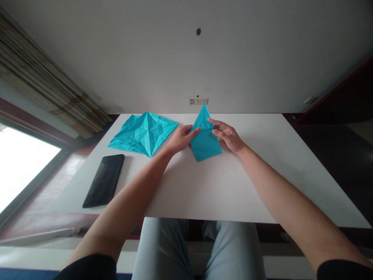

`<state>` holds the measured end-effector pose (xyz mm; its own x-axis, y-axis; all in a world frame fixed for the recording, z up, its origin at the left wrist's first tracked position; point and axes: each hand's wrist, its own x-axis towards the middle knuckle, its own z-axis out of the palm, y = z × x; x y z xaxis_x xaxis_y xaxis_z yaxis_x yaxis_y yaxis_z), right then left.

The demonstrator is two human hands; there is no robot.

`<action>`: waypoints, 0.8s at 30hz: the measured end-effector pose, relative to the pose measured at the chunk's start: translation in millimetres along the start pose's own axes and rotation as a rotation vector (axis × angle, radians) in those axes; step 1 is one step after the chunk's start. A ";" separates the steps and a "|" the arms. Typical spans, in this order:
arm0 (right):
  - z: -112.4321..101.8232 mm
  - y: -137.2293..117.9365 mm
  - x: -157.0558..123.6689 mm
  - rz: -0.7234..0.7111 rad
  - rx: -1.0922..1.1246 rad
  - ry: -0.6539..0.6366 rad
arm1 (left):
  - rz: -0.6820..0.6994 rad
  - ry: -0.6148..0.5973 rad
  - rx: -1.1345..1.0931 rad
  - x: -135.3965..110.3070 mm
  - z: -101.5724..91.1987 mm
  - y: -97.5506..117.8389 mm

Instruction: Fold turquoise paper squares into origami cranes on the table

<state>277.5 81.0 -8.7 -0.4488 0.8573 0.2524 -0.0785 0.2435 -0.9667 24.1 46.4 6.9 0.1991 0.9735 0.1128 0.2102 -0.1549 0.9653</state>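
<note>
A folded sheet of turquoise origami paper [205, 144] is held up over the table, its narrow point toward the wall and its wider end toward me. My left hand [183, 138] grips its left edge, thumb on top and the other fingers behind the paper. At the right edge, my right hand [229, 135] pinches the upper part between thumb and fingers. A crease crosses the paper about midway, near both hands. To the left, a second turquoise sheet [145, 134] lies spread on the table, covered with many crease lines.
The white table [221, 190] has its far edge against a grey wall. A black phone [104, 181] lies near its left edge. Sockets [198, 101] sit on the wall behind the paper. A curtain [49, 74] hangs at the left, above a bright window [23, 163].
</note>
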 end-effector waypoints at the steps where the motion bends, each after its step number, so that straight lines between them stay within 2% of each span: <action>1: 1.5 -0.5 -0.5 0.010 -0.026 -0.014 | 0.002 0.039 -0.046 1.2 0.3 -1.7; 4: 1.9 1.4 0.4 0.054 -0.042 0.006 | 0.064 0.146 -0.150 3.4 -0.2 -3.9; 6: 0.0 3.8 2.3 0.097 0.029 0.036 | 0.108 0.163 -0.152 4.1 -2.0 -3.5; 12: -2.7 -0.9 4.5 0.147 0.236 0.160 | 0.196 -0.010 -0.132 6.6 -6.3 -8.8; 17: -3.3 -6.0 4.9 0.144 0.239 0.150 | 0.301 0.007 -0.027 5.9 -3.7 -9.5; 20: -3.2 -1.9 7.7 0.133 0.226 0.138 | 0.351 0.102 0.040 5.8 -3.2 -4.3; 24: -2.2 2.6 11.3 0.102 0.209 0.149 | 0.424 0.357 0.093 7.3 -5.5 2.9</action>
<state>274.1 92.4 -8.3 -0.3288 0.9338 0.1415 -0.2289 0.0665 -0.9712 20.9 54.0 11.8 -0.0486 0.8167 0.5750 0.2693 -0.5437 0.7949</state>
